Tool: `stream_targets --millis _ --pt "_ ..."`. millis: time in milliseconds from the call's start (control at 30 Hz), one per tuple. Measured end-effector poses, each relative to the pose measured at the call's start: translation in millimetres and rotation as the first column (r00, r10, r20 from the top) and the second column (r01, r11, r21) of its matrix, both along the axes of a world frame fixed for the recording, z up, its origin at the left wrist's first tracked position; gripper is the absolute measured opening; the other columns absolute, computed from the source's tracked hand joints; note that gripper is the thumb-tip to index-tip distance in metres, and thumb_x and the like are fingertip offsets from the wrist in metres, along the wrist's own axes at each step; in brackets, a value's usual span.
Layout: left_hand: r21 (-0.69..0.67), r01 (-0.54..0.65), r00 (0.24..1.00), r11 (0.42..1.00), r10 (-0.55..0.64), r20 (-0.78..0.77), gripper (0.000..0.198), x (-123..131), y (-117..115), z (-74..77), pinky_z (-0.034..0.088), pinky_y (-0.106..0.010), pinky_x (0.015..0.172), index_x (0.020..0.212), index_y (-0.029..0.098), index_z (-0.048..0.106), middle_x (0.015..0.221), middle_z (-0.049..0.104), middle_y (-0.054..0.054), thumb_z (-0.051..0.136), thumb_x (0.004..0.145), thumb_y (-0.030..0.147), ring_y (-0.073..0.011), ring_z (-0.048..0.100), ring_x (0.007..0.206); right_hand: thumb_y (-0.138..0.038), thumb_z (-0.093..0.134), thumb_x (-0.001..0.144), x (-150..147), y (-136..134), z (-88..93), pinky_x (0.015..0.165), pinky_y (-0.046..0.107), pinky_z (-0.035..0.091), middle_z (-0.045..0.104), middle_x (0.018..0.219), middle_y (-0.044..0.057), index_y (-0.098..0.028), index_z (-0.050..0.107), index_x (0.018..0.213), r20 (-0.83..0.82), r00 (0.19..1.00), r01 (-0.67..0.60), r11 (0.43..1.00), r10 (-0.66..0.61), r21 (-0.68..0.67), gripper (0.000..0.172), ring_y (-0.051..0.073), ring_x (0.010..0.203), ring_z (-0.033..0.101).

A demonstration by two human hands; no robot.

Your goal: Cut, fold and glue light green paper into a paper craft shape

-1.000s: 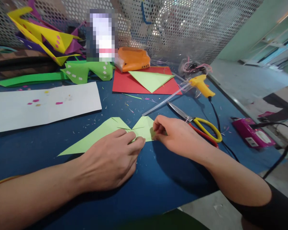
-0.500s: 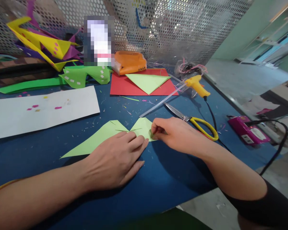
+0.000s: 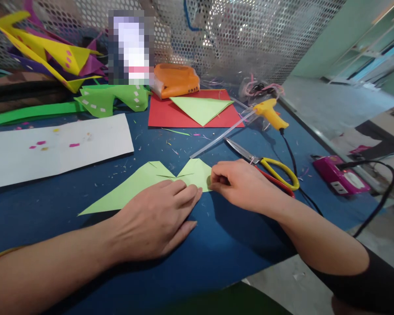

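Observation:
A folded light green paper shape (image 3: 134, 186) lies flat on the blue table top (image 3: 216, 245), with a notch at its top middle. My left hand (image 3: 154, 221) rests on its lower middle, fingers stretched flat and together, pressing the paper down. My right hand (image 3: 241, 183) is curled at the paper's right edge, its fingertips pinched against that edge. Both forearms reach in from the bottom of the view.
Yellow-handled scissors (image 3: 265, 166) and a yellow glue gun (image 3: 269, 113) with its black cord lie just right of my right hand. Behind are a red sheet (image 3: 164, 116) bearing a green triangle (image 3: 200, 108), a white sheet (image 3: 52, 146), coloured paper shapes (image 3: 52, 52), an orange packet (image 3: 175, 79) and a pink box (image 3: 341, 179).
Both hands have stayed on the green paper; the right hand's fingers shifted slightly along its right edge. The view moved a little.

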State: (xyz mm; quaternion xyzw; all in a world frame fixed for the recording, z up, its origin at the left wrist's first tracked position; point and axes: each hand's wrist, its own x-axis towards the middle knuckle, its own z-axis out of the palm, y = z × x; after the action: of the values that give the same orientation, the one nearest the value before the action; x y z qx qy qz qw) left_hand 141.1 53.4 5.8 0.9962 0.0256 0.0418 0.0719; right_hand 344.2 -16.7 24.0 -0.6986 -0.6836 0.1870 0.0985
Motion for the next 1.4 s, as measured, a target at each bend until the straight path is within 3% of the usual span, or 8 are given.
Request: stream_targets --millis 167,333,533,700,967,1200,1400 --pt "0.036 -0.010 1.000 0.999 0.011 -0.024 0.041 1.9 -1.1 3.9 0.044 -0.040 0.079 0.125 0.013 0.053 0.104 0.059 -0.011 0.043 0.093 0.036 -0.0239 0.054 0.087 -0.015 0.061 0.083 -1.7 -3.0 -0.5 0.068 0.029 0.030 0.061 0.074 -0.001 -0.017 0.056 0.069 0.067 0.998 -0.016 1.000 0.015 0.020 0.015 0.013 0.067 0.051" --pt "0.045 -0.025 0.997 0.999 0.028 -0.074 0.038 10.3 -2.2 10.9 0.041 -0.039 0.071 0.121 0.017 0.055 0.095 0.058 -0.007 0.046 0.092 0.039 -0.0230 0.054 0.080 -0.011 0.061 0.083 1.3 -11.0 -8.8 0.072 0.029 0.031 0.060 0.075 -0.002 -0.017 0.057 0.074 -0.007 1.000 -0.010 0.992 0.011 0.129 0.012 0.012 0.069 0.052" --pt "0.032 -0.005 0.998 0.999 0.007 -0.061 0.037 12.8 -2.7 10.5 0.041 -0.039 0.071 0.117 0.014 0.057 0.095 0.058 -0.007 0.045 0.092 0.038 -0.0224 0.053 0.077 -0.011 0.060 0.084 6.3 -17.3 -11.4 0.071 0.027 0.032 0.060 0.073 -0.003 -0.018 0.061 0.074 -0.107 0.993 0.058 0.988 -0.043 0.142 0.012 0.012 0.072 0.054" --pt "0.028 0.003 0.999 1.000 -0.001 -0.046 0.036 11.6 -3.0 8.8 0.041 -0.039 0.070 0.114 0.013 0.058 0.095 0.058 -0.008 0.046 0.091 0.038 -0.0224 0.054 0.077 -0.015 0.063 0.082 5.8 -16.5 -8.7 0.065 0.027 0.031 0.056 0.070 -0.002 -0.017 0.061 0.072 -0.053 0.994 0.101 0.987 -0.095 0.123 0.011 0.013 0.068 0.051" --pt "0.062 0.006 0.999 0.998 -0.003 -0.052 0.045 13.2 -2.6 5.9 0.041 -0.040 0.076 0.125 0.012 0.054 0.100 0.059 -0.010 0.043 0.093 0.041 -0.0241 0.056 0.082 -0.011 0.061 0.083 3.8 -13.1 -9.3 0.062 0.027 0.030 0.056 0.073 0.000 -0.016 0.055 0.070 0.037 0.998 0.038 0.994 -0.042 0.105 0.015 0.013 0.068 0.049" --pt "0.071 0.007 0.999 0.997 -0.004 -0.038 0.050 14.9 -1.7 3.4 0.041 -0.040 0.077 0.133 0.012 0.049 0.101 0.060 -0.010 0.042 0.093 0.041 -0.0249 0.057 0.086 -0.013 0.065 0.082 15.6 -21.5 -18.6 0.066 0.026 0.037 0.057 0.076 -0.002 -0.019 0.059 0.075 -0.186 0.980 0.098 0.979 -0.064 0.178 0.011 0.013 0.071 0.053" --pt "0.075 0.008 1.000 0.997 -0.006 -0.019 0.052 14.2 -2.0 2.3 0.041 -0.040 0.078 0.135 0.010 0.048 0.103 0.060 -0.010 0.042 0.094 0.041 -0.0250 0.057 0.087 -0.017 0.066 0.081 17.0 -22.2 -15.8 0.063 0.027 0.036 0.055 0.071 -0.002 -0.019 0.059 0.070 -0.164 0.978 0.157 0.976 -0.132 0.151 0.014 0.012 0.065 0.051"
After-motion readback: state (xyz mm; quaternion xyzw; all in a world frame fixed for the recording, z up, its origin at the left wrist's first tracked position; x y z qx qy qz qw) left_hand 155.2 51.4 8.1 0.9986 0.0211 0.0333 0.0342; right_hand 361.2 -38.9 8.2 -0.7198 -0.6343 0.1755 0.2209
